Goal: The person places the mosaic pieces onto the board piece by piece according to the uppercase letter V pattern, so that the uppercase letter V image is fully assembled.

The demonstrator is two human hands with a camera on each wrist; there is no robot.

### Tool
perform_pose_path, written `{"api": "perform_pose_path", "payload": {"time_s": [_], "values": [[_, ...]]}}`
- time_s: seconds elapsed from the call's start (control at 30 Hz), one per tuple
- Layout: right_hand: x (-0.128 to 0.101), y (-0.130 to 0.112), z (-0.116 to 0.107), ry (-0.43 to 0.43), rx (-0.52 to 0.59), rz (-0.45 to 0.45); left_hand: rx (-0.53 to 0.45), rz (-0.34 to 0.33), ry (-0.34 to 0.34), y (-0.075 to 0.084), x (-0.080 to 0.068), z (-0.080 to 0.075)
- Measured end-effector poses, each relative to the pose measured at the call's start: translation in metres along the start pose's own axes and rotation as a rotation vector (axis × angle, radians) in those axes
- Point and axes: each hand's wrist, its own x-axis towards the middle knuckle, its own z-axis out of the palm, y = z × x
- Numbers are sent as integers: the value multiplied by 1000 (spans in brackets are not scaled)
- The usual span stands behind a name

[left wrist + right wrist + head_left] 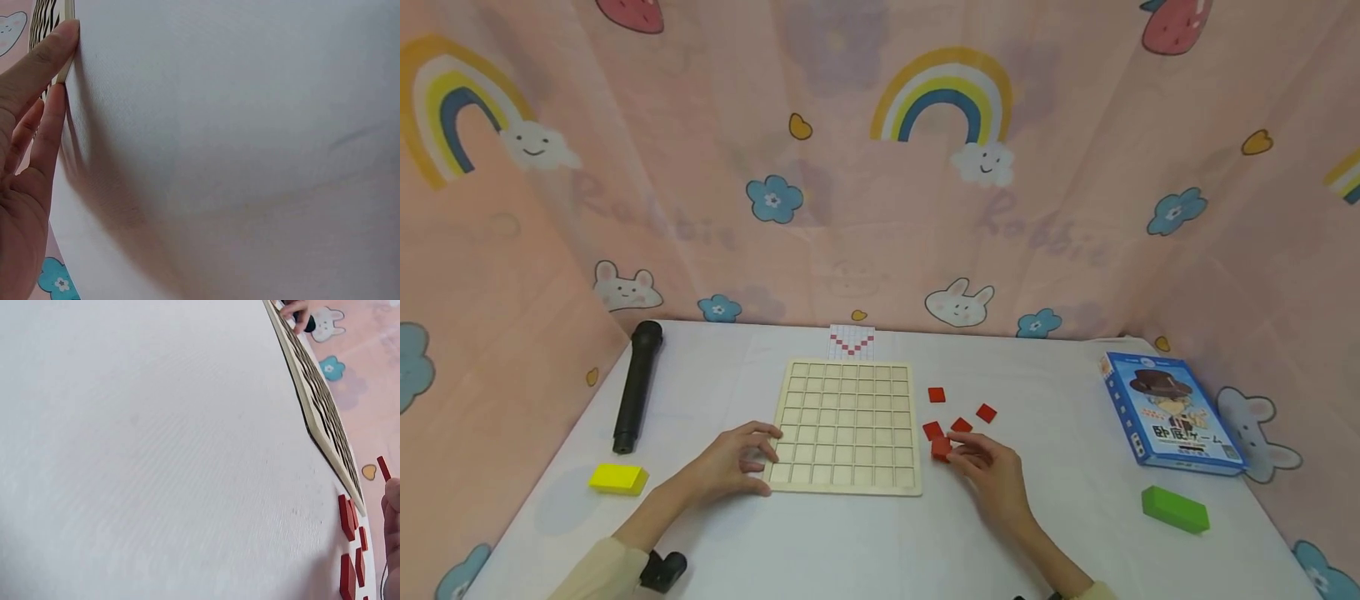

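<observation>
The right hand (992, 475) is pinching one red tile (384, 469) between thumb and fingers, and that tile is standing out past the fingertips, just right of the board (845, 437). The left hand (730, 462) is clasping nothing; its spread fingers are touching the board's left edge by the near-left corner. No tile is sitting in the grid, so the work seems to be only beginning: one piece is in the fingers, and the loose red tiles (936, 394) are lying between the board's right edge and the desk's right side, near the pinching hand. A card (852, 337) is showing red squares in a V, touching or just beyond the board's far edge. Farther out, a black cylinder (637, 387) and a yellow block (617, 479) are lying along the desk's (850, 550) left edge, while a blue box (1176, 412) and a green block (1175, 510) are lying toward its right edge.
</observation>
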Motion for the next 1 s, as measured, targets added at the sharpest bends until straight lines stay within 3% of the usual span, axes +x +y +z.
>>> {"api": "perform_pose_path", "payload": {"time_s": [0.1, 0.5, 1.0], "values": [[2, -4, 8, -11, 33, -30, -2, 1, -1, 0, 1, 0], [4, -23, 47, -94, 76, 70, -7, 12, -5, 2, 1, 2], [5, -29, 81, -151, 86, 26, 23, 40, -12, 1, 2, -1]]}}
